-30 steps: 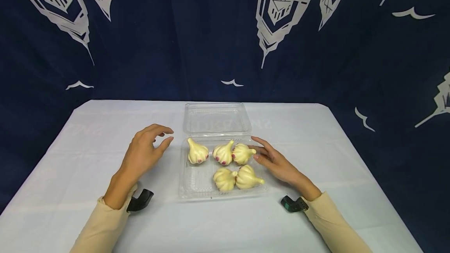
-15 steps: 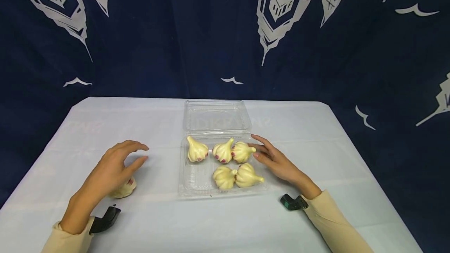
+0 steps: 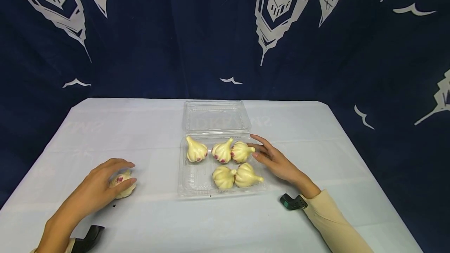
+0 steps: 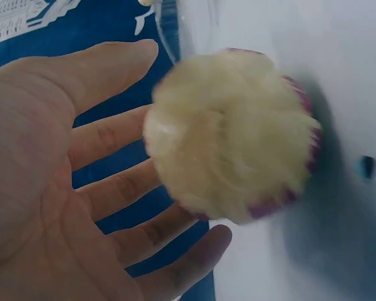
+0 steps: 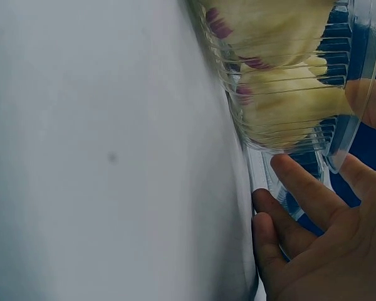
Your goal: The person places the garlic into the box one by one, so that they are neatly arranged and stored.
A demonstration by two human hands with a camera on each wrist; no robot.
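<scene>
A loose garlic bulb (image 3: 124, 194) with purple marks lies on the table at the left. My left hand (image 3: 102, 184) is around it, fingers beyond and thumb on the near side. In the left wrist view the garlic bulb (image 4: 232, 138) sits in front of spread fingers, and the thumb stands apart from it. A clear plastic clamshell box (image 3: 195, 184) stands with its lid (image 3: 218, 116) folded back. Several garlic bulbs (image 3: 242, 152) lie in it. At the box's right side rests my right hand (image 3: 277, 163), its fingers loosely extended by the rim (image 5: 357, 94).
A white cloth covers the table (image 3: 183, 225). Behind it hangs a dark blue curtain (image 3: 218, 42) with pale building prints. A small dark speck (image 3: 114, 205) lies near the loose bulb. Each wrist wears a black camera mount (image 3: 293, 202).
My left hand has moved from beside the box leftward and toward me, down to the loose garlic bulb, which its arm hid earlier. The right hand has stayed by the box.
</scene>
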